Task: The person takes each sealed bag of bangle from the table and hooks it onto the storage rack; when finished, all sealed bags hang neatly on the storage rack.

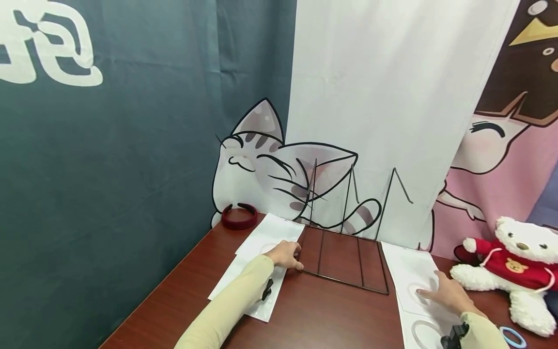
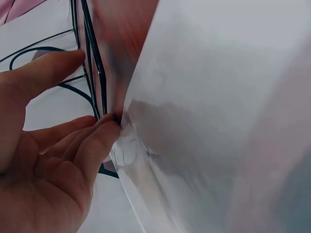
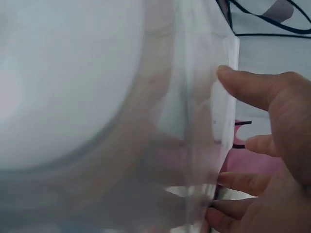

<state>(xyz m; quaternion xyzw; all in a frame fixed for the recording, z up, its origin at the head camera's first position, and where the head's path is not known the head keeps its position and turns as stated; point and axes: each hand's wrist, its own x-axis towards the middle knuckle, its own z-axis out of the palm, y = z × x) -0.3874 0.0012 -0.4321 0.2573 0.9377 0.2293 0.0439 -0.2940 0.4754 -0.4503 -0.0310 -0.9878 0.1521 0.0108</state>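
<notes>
Head view: white packets lie leftmost; your left hand is at their edge, thumb and fingers apart. The wire rack stands between your hands. Your right hand, clamped on nothing, is over further packets, also lying flat; the work looks barely begun.

I'm somewhere curtained off, exactly what I can't tell: green curtain left of the left hand, white cat-print curtain beyond that hand, brown table beneath it.

Dk wire rack stands btwn flat wht pkts.
</notes>
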